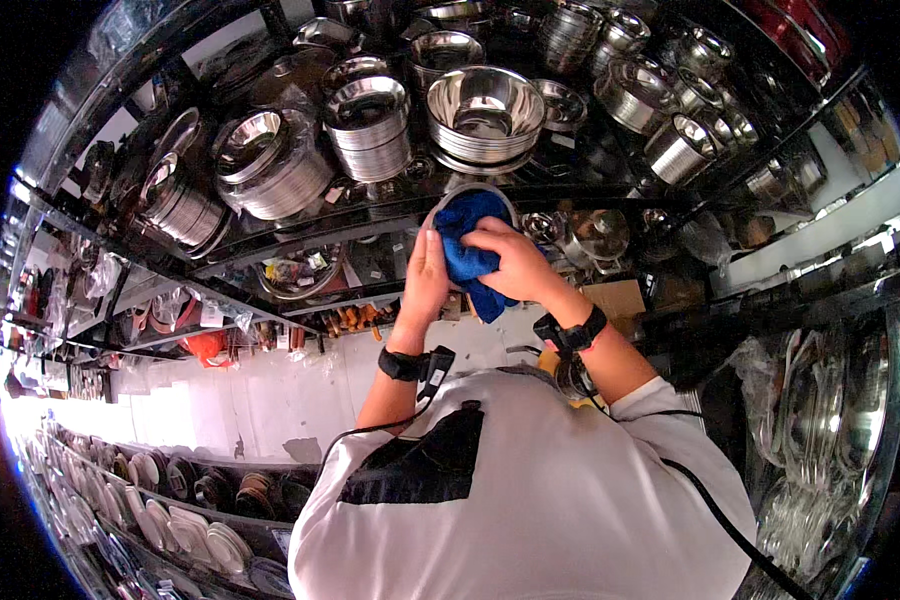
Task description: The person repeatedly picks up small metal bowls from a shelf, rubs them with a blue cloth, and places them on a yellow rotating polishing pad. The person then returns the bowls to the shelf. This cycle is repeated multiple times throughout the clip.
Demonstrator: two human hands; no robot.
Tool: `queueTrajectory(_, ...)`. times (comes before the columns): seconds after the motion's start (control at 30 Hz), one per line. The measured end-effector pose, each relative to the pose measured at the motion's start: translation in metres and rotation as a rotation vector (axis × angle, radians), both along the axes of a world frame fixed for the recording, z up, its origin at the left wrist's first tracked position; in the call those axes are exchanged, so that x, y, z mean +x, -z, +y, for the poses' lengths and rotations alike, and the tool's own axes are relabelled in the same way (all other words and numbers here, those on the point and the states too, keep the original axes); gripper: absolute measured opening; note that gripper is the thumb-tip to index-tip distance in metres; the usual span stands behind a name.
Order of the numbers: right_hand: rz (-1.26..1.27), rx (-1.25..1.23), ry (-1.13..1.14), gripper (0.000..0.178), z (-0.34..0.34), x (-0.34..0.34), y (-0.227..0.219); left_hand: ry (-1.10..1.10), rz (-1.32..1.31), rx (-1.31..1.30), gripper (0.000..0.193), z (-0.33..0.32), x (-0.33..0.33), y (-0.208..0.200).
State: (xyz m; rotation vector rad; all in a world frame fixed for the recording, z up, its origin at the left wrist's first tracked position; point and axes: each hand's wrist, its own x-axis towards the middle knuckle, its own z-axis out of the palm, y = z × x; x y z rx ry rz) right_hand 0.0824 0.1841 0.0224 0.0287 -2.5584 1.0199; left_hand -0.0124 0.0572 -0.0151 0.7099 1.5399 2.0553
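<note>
You have a wide fisheye view with black corners, the right-hand shelf frame [896, 400] bowed and bluish fringing along the rim. Your brightest light sits at far left, burned out to white; polished steel bowls [486, 110] show hard glare above shadowed lower shelving. Your central blue cloth [462, 240] is acceptably sharp.

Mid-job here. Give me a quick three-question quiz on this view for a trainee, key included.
1. What colour is the cloth that the right hand touches?
2. True or false: the left hand has a black strap at its wrist.
3. Where are the stacked metal bowls? A: on the person's shirt. B: beyond the hands. C: between the forearms.

Key: 1, blue; 2, true; 3, B.
</note>
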Motion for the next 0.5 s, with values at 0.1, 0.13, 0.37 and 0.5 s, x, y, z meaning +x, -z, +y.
queueTrajectory(0.1,-0.188,0.174,-0.225,0.037,0.003,0.004,-0.002,0.048,0.005,-0.040,0.041,-0.015,-0.009,-0.002)
queueTrajectory(0.13,-0.218,0.201,-0.262,0.034,0.003,0.005,-0.005,0.051,-0.009,-0.051,0.041,-0.014,-0.010,0.001)
queueTrajectory(0.37,-0.057,0.067,-0.399,0.031,0.025,0.021,-0.044,-0.047,-0.029,-0.149,0.041,-0.021,-0.025,-0.020)
queueTrajectory(0.5,0.139,0.005,0.021,0.041,0.062,0.056,-0.050,-0.085,-0.320,0.016,0.027,-0.038,-0.038,-0.025)
